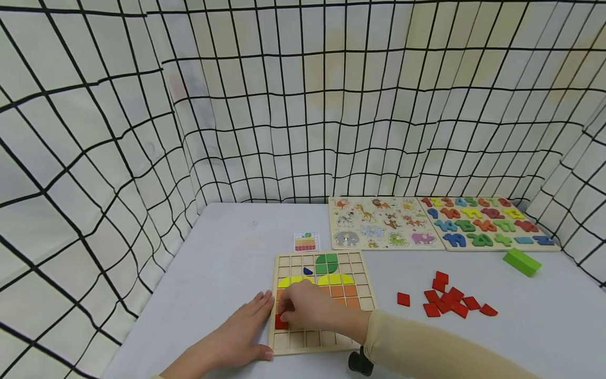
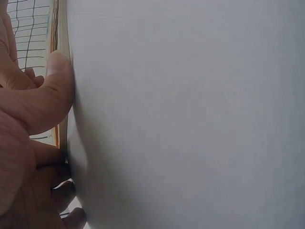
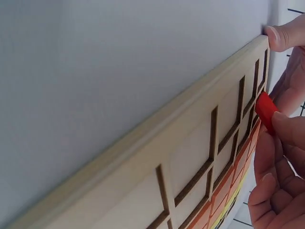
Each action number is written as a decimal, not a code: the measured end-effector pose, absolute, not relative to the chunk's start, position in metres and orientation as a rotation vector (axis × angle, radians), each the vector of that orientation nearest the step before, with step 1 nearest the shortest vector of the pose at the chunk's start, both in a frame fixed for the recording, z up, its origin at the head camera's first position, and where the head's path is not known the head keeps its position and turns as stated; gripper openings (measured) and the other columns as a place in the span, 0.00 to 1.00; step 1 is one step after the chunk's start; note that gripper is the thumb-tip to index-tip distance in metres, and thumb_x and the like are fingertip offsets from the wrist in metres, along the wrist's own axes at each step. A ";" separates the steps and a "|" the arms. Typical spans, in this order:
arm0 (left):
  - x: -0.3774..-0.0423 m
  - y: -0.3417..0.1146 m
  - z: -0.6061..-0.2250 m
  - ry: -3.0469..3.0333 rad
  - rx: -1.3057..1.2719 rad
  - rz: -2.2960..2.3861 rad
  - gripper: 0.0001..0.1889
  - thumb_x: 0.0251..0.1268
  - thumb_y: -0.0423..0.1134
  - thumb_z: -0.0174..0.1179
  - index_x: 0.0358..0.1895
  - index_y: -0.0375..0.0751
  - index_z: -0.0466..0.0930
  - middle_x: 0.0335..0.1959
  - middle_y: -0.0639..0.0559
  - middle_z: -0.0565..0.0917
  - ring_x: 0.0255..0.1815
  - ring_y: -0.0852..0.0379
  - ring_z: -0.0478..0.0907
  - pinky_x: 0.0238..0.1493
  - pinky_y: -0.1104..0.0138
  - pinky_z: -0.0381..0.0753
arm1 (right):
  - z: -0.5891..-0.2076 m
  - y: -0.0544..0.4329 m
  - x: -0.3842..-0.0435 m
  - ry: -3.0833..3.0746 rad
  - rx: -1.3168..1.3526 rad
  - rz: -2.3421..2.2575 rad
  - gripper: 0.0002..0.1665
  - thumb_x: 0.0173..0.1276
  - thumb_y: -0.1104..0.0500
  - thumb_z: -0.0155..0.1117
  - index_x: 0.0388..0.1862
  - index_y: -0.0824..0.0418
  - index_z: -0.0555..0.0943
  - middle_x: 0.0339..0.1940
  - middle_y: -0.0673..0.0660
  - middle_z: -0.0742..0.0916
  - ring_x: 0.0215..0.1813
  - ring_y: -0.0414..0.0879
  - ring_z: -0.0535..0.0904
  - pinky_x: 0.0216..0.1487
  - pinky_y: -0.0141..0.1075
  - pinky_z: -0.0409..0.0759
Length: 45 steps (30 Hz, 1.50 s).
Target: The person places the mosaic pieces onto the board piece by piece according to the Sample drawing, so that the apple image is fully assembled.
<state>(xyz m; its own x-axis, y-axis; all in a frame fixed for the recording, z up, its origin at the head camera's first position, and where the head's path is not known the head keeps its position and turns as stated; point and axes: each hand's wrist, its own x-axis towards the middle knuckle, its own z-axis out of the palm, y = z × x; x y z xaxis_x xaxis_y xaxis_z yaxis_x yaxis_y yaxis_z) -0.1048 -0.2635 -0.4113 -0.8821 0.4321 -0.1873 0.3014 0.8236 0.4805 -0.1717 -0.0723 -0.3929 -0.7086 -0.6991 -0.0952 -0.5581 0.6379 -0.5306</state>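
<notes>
A wooden grid board lies on the white table, with green, yellow and orange pieces and a small dark blue piece in its cells. My right hand reaches over it and pinches a red square tile between thumb and finger. In the right wrist view, that tile stands tilted at a cell near the board's left side. My left hand rests on the table, fingers straight, its fingertips and thumb touching the board's left edge. The right hand hides part of the yellow and orange rows in the head view.
A small picture card lies behind the board. Several loose red tiles are scattered to the right, near a green block. An animal puzzle and a number puzzle lie at the back. Black netting surrounds the table.
</notes>
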 end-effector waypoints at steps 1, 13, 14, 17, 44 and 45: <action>-0.105 -0.263 -0.411 2.716 0.558 0.647 0.55 0.54 0.54 0.75 0.77 0.24 0.57 0.81 0.31 0.58 0.83 0.32 0.51 0.76 0.34 0.56 | -0.393 -0.073 -0.171 2.580 -1.005 -0.669 0.04 0.66 0.61 0.73 0.31 0.53 0.88 0.23 0.41 0.82 0.28 0.33 0.73 0.31 0.23 0.74; -0.108 -0.261 -0.412 2.685 0.510 0.657 0.55 0.54 0.54 0.75 0.77 0.25 0.57 0.81 0.32 0.57 0.83 0.32 0.49 0.77 0.34 0.54 | -0.399 -0.078 -0.166 2.638 -0.998 -0.564 0.05 0.67 0.61 0.72 0.31 0.53 0.90 0.24 0.42 0.86 0.26 0.32 0.75 0.32 0.22 0.77; -0.108 -0.261 -0.413 2.682 0.506 0.659 0.55 0.54 0.54 0.75 0.77 0.25 0.57 0.81 0.32 0.57 0.83 0.32 0.49 0.77 0.34 0.54 | -0.399 -0.078 -0.166 2.637 -1.004 -0.556 0.05 0.67 0.61 0.72 0.31 0.53 0.90 0.24 0.42 0.86 0.26 0.32 0.75 0.32 0.22 0.77; -0.108 -0.262 -0.413 2.681 0.497 0.663 0.55 0.54 0.54 0.75 0.77 0.25 0.57 0.81 0.32 0.57 0.83 0.33 0.49 0.77 0.34 0.54 | -0.399 -0.078 -0.166 2.630 -1.021 -0.545 0.04 0.68 0.61 0.72 0.32 0.53 0.90 0.24 0.42 0.86 0.27 0.32 0.75 0.33 0.22 0.77; -0.108 -0.258 -0.411 2.689 0.449 0.614 0.56 0.53 0.53 0.76 0.78 0.26 0.56 0.82 0.33 0.56 0.84 0.34 0.47 0.79 0.36 0.53 | -0.389 0.137 -0.224 2.758 -0.651 -0.725 0.06 0.65 0.63 0.74 0.40 0.58 0.88 0.34 0.46 0.87 0.37 0.40 0.78 0.39 0.30 0.81; -0.108 -0.258 -0.411 2.691 0.449 0.613 0.56 0.53 0.53 0.76 0.78 0.26 0.56 0.82 0.33 0.56 0.84 0.34 0.47 0.79 0.36 0.53 | -0.390 0.141 -0.223 2.752 -0.637 -0.708 0.06 0.64 0.61 0.75 0.40 0.57 0.88 0.34 0.46 0.87 0.38 0.40 0.78 0.40 0.31 0.81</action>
